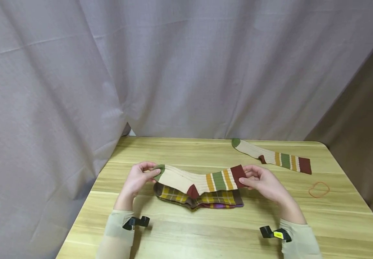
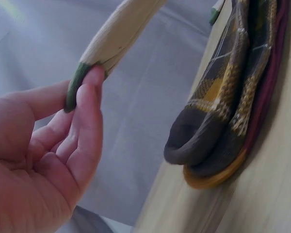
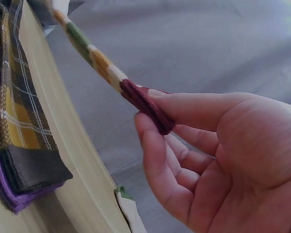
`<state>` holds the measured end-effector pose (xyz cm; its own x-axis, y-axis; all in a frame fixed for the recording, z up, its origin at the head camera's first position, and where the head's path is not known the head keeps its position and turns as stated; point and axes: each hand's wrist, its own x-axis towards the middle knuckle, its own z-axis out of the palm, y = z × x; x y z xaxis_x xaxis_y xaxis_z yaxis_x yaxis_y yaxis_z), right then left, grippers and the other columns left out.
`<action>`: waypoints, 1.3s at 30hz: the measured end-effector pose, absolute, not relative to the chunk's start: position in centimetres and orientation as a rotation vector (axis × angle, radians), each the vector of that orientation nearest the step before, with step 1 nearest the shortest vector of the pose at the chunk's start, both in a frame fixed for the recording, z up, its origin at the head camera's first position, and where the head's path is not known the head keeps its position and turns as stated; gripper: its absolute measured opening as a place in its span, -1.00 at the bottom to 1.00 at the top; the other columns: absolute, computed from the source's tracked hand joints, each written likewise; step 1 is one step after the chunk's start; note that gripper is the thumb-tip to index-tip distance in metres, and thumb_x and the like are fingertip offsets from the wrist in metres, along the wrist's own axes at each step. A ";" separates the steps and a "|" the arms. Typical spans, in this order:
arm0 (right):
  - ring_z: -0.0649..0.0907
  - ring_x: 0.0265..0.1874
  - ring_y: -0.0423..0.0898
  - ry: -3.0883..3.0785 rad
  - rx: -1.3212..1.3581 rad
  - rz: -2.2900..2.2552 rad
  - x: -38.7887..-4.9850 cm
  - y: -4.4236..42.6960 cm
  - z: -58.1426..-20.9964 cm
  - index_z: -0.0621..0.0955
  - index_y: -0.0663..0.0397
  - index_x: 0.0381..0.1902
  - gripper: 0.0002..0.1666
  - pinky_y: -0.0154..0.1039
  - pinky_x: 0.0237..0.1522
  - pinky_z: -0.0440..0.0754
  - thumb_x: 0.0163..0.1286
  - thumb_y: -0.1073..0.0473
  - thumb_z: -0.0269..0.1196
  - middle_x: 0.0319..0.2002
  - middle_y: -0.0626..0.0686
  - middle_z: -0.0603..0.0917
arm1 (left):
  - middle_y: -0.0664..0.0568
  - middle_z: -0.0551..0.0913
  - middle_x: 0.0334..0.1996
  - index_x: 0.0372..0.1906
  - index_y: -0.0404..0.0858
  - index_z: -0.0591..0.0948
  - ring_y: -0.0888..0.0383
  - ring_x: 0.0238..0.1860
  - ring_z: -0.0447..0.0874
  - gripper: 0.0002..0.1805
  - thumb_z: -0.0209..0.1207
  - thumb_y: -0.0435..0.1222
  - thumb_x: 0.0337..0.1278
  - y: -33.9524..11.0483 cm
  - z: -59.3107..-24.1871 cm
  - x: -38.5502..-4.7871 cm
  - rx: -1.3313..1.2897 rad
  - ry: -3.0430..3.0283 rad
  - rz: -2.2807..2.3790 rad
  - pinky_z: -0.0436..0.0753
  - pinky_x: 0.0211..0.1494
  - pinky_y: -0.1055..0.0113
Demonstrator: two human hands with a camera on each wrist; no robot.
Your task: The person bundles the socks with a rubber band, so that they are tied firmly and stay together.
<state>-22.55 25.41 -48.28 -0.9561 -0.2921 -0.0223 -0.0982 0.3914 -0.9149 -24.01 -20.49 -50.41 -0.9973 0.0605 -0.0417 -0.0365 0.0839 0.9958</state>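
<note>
A cream sock (image 1: 180, 178) with a green toe, dark red heel and cuff, and green and yellow stripes is stretched between both hands. My left hand (image 1: 138, 178) pinches its green toe. At the other end my right hand (image 1: 264, 181) pinches the dark red cuff between thumb and fingers. In both wrist views the sock hangs above the table, apart from the socks beneath. Under it lies a stack of plaid socks (image 1: 173, 194), brown and yellow on top, with purple and dark red layers showing below; the held sock hides part of the stack.
Another cream striped sock (image 1: 254, 150) lies flat at the back right of the wooden table (image 1: 186, 230). An orange-red rubber band (image 1: 319, 190) rests near the right edge. Grey curtains (image 1: 186, 72) hang behind the table and on the left.
</note>
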 end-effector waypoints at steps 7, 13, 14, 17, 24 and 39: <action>0.78 -0.26 0.00 2.411 -0.383 -1.584 -22.4 25.9 -48.3 0.50 0.50 0.27 -0.44 -0.01 -0.17 0.82 0.48 0.26 0.41 -0.12 0.22 0.73 | -0.14 0.68 -0.18 0.04 -0.52 0.68 0.10 -0.35 0.73 -0.70 0.42 -0.46 0.27 -20.7 -50.0 -23.7 0.115 2.255 1.903 0.81 -0.27 0.27; 0.76 -0.23 -0.02 2.398 -0.368 -1.545 -22.2 25.8 -48.2 0.49 0.48 0.31 -0.39 -0.08 -0.16 0.82 0.46 0.24 0.43 -0.08 0.21 0.71 | -0.13 0.65 -0.20 0.02 -0.52 0.68 0.09 -0.39 0.73 -0.71 0.42 -0.48 0.25 -20.8 -50.0 -23.6 0.119 2.245 1.865 0.81 -0.29 0.26; 0.76 -0.22 -0.02 2.396 -0.365 -1.539 -22.2 25.8 -48.3 0.48 0.48 0.32 -0.37 -0.09 -0.16 0.82 0.46 0.24 0.43 -0.07 0.22 0.70 | -0.13 0.65 -0.20 0.02 -0.52 0.68 0.09 -0.40 0.73 -0.71 0.42 -0.49 0.25 -20.9 -50.0 -23.7 0.116 2.248 1.863 0.81 -0.29 0.26; 0.75 -0.20 -0.03 2.393 -0.358 -1.526 -22.2 25.6 -48.4 0.47 0.48 0.36 -0.35 -0.12 -0.16 0.81 0.47 0.23 0.43 -0.05 0.21 0.70 | -0.14 0.64 -0.19 0.01 -0.51 0.68 0.10 -0.40 0.73 -0.72 0.42 -0.49 0.26 -21.0 -50.1 -23.7 0.107 2.257 1.856 0.81 -0.29 0.27; 0.75 -0.21 -0.04 2.375 -0.359 -1.523 -22.2 25.4 -48.5 0.47 0.47 0.36 -0.35 -0.12 -0.15 0.81 0.47 0.23 0.43 -0.08 0.19 0.71 | -0.14 0.64 -0.20 0.01 -0.51 0.68 0.10 -0.40 0.72 -0.71 0.44 -0.49 0.23 -21.2 -50.1 -23.7 0.076 2.247 1.857 0.81 -0.30 0.27; 0.75 -0.25 -0.01 2.366 -0.368 -1.493 -22.2 25.2 -48.8 0.47 0.44 0.33 -0.37 -0.15 -0.20 0.80 0.46 0.23 0.44 -0.12 0.17 0.70 | -0.14 0.68 -0.22 0.02 -0.52 0.67 0.09 -0.42 0.74 -0.70 0.43 -0.49 0.25 -21.3 -50.2 -23.6 0.055 2.249 1.812 0.82 -0.30 0.25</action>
